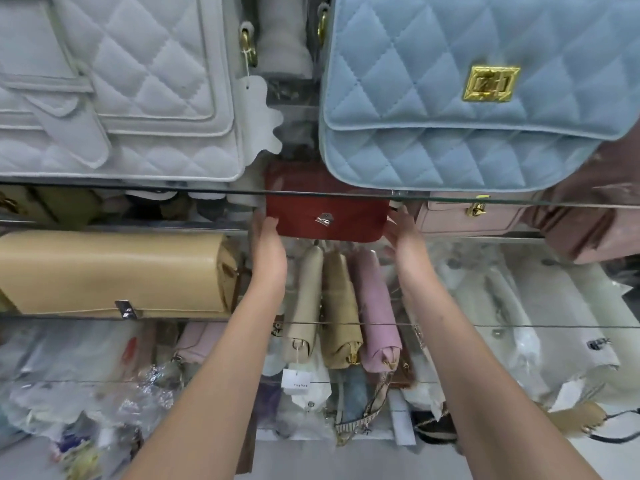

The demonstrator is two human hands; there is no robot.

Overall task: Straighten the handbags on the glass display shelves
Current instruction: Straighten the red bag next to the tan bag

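A small red handbag (325, 216) with a silver clasp stands on a middle glass shelf, partly hidden by the shelf edge above it. My left hand (268, 247) grips its left side and my right hand (403, 237) grips its right side. Above, on the upper glass shelf (214, 190), stand a white quilted bag (114, 88) and a light blue quilted bag (474, 95) with a gold clasp.
A tan bag (114, 271) lies to the left of my hands, a pink bag (471, 218) with a gold lock to the right. Below my arms, beige, tan and pink bags (339, 306) stand side by side. Plastic-wrapped bags (519, 334) fill the lower shelves.
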